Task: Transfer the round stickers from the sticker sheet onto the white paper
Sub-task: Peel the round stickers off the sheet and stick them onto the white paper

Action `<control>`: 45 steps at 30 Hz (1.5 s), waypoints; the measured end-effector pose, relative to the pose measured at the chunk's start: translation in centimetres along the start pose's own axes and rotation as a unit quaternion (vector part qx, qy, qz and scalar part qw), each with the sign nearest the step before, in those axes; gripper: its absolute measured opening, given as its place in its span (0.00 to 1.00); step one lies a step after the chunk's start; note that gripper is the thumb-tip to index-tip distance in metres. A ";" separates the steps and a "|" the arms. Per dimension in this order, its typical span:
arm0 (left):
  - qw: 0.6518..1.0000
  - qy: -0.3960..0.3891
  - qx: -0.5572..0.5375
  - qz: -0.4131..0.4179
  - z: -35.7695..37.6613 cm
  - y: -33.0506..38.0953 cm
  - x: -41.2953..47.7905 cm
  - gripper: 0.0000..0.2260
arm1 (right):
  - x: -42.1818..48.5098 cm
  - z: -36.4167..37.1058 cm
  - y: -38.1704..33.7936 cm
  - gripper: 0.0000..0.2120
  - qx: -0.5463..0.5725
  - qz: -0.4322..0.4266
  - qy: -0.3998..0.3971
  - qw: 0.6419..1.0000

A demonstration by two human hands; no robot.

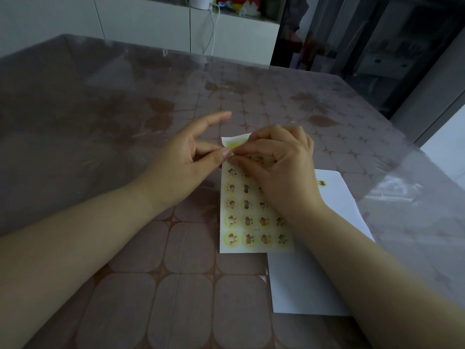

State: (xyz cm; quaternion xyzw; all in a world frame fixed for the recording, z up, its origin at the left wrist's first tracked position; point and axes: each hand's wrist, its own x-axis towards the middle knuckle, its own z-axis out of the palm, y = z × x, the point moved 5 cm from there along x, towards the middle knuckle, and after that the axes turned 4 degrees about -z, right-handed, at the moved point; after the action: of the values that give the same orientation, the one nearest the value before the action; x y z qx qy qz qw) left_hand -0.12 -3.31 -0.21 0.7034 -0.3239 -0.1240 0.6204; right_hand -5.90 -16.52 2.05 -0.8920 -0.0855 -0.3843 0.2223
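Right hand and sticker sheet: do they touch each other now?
Touching. The head view shows the right hand pinching the sticker sheet at its lifted far edge.

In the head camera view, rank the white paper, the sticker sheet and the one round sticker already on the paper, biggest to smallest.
1. white paper, largest even though partly covered
2. sticker sheet, top corner curled up
3. round sticker on the paper, by far the smallest
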 end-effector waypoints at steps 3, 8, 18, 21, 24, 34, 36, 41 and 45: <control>0.999 0.021 -0.023 -0.022 0.0 -0.3 0.2 0.22 | 0.0 0.1 -0.3 0.06 0.002 -0.008 -0.005 1.000; 0.999 0.035 -0.022 -0.014 -0.3 -0.4 0.3 0.23 | 0.0 0.1 0.0 0.09 -0.008 0.008 -0.005 1.000; 0.998 0.022 0.052 0.013 -0.2 0.1 0.0 0.29 | 0.0 0.1 -0.1 0.08 0.003 0.005 -0.005 1.000; 0.998 0.029 0.057 0.013 -0.2 0.0 0.1 0.29 | 0.0 0.0 -0.2 0.07 -0.001 -0.011 0.001 1.000; 0.998 0.038 0.044 0.004 -0.3 -0.2 0.2 0.28 | 0.0 0.0 -0.4 0.06 -0.003 -0.024 0.007 1.000; 0.997 0.065 -0.028 -0.043 -0.7 -0.5 0.3 0.25 | 0.2 -0.3 -0.5 0.05 -0.005 -0.058 -0.004 0.998; 0.995 0.072 -0.045 -0.053 -0.8 -0.7 0.4 0.25 | 0.3 -0.5 -0.2 0.08 -0.010 -0.059 -0.014 0.998; 0.993 0.078 -0.057 -0.061 -0.6 -0.5 0.3 0.22 | 0.2 -0.2 -0.2 0.11 -0.022 -0.058 -0.038 0.997; 0.991 0.063 -0.090 -0.077 -0.4 -0.5 0.3 0.24 | 0.2 0.1 -0.1 0.13 -0.033 -0.050 -0.036 0.998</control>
State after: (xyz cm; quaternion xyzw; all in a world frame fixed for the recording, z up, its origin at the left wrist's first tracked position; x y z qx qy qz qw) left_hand 0.44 -3.17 -0.51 0.6740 -0.2164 -0.1552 0.6891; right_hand -5.73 -16.37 2.18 -0.9068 -0.1252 -0.3648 0.1701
